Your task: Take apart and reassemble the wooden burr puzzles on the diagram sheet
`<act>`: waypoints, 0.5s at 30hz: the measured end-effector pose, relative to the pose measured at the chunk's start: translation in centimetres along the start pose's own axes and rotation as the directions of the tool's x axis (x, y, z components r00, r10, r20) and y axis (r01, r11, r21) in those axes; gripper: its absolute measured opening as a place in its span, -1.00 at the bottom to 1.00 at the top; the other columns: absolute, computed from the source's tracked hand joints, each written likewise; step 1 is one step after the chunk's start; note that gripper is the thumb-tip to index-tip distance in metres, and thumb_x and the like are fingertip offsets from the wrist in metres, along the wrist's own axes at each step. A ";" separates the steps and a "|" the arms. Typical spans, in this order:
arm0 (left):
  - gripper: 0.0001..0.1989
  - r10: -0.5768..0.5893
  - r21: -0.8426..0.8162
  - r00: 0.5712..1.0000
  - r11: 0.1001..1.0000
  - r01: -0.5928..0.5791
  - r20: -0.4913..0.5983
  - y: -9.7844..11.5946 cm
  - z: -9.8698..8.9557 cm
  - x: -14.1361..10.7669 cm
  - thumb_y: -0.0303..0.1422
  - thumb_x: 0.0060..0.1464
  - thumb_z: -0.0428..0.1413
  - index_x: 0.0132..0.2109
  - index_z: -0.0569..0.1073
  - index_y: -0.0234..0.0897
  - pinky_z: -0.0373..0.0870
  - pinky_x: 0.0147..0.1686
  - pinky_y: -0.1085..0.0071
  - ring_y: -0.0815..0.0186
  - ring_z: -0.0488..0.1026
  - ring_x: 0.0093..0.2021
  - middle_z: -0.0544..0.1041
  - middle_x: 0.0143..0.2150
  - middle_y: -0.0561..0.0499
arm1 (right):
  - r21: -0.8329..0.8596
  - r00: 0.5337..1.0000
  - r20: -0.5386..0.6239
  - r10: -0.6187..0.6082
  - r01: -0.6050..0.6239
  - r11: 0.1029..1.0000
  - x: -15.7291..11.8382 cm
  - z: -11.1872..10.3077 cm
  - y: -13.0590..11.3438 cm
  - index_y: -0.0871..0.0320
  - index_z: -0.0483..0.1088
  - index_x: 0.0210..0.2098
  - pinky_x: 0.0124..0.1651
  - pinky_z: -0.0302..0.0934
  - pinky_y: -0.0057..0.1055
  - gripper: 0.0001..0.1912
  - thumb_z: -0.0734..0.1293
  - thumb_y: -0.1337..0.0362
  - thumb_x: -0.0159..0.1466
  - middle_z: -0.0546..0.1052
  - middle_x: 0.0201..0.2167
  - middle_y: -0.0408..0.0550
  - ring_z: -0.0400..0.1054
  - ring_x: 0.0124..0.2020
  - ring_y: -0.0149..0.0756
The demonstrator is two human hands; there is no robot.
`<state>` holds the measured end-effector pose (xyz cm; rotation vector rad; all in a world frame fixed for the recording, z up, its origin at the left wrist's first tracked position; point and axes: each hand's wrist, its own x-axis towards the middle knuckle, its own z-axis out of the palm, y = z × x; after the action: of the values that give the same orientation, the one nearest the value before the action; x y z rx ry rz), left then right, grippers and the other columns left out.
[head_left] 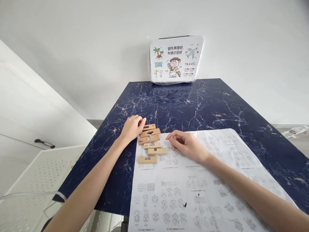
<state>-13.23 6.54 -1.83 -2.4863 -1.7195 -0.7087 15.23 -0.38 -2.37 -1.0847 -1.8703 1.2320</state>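
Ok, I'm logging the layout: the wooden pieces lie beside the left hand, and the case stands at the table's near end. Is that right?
Not quite: the head view shows the case at the table's far end, not the near one. The wooden pieces do lie beside the left hand.

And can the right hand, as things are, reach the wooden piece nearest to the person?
Probably yes: the right hand is close, and only flat paper shows between it and that wooden piece.

The left hand (132, 127) and right hand (187, 145) were bare, as were the slender left forearm (89, 187) and right forearm (251, 186), each smooth in outline and narrowing toward the wrist (205, 157).
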 end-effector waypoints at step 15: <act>-0.51 -0.092 0.074 0.995 0.993 0.095 -0.039 0.3 -0.1 0.3 -0.18 0.47 -0.13 -0.49 0.17 -0.18 0.16 -0.38 0.31 0.16 0.49 -0.38 0.50 -0.47 -0.07 | -0.014 1.000 -0.017 -0.005 0.005 1.000 0.0 -0.1 -0.4 0.10 0.49 -0.14 -0.43 0.11 -0.36 -0.82 0.28 0.18 0.43 0.47 -0.53 -0.19 0.24 -0.53 -0.37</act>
<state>-12.91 6.68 -1.51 -2.3427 -1.8249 -0.6763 15.25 -0.46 -1.98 -1.0941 -1.8703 1.2052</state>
